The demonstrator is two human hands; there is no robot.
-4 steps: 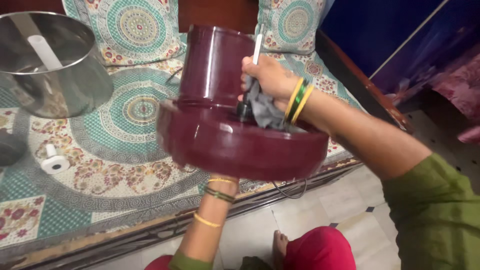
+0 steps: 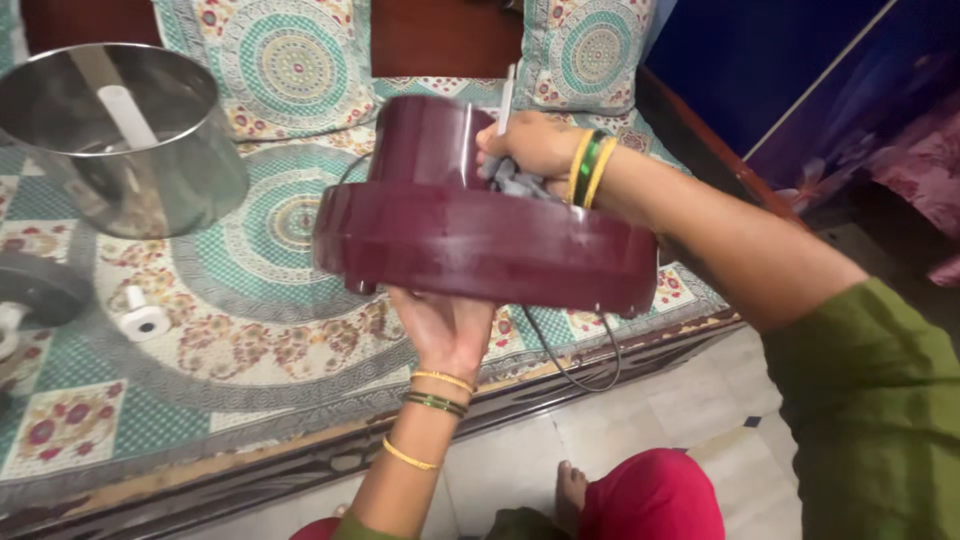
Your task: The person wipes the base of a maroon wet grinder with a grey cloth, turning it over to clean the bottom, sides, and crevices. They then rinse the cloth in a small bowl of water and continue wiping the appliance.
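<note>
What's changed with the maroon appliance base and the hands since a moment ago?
No visible change. The left hand still props the maroon appliance base from below, and the right hand still presses a grey cloth on top. The steel bowl has not moved.

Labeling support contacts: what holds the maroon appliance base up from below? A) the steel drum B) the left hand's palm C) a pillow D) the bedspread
B: the left hand is palm-up under the maroon appliance base, which is lifted above the bedspread; the right hand presses a grey cloth on top.
</note>
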